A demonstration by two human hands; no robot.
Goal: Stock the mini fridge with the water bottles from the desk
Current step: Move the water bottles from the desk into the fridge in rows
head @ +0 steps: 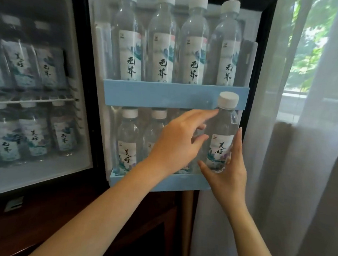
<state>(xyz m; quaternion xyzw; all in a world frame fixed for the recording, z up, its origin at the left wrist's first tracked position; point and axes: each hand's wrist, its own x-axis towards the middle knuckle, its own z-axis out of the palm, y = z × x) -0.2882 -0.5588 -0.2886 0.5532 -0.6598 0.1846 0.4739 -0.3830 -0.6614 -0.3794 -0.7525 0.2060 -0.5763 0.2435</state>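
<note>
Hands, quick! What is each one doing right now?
Left hand: open, forefinger touching the neck of the water bottle.
Right hand: holding that water bottle from below.

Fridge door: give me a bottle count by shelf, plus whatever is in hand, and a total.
Upper shelf bottles: 4
Lower shelf bottles: 2 in plain sight; the left hand may hide another
Held bottle, in the right hand: 1
Total: 7 seen

head cam | faces forward, slightly down | close to open fridge door (pixel 174 96) | wide-angle, single view
</note>
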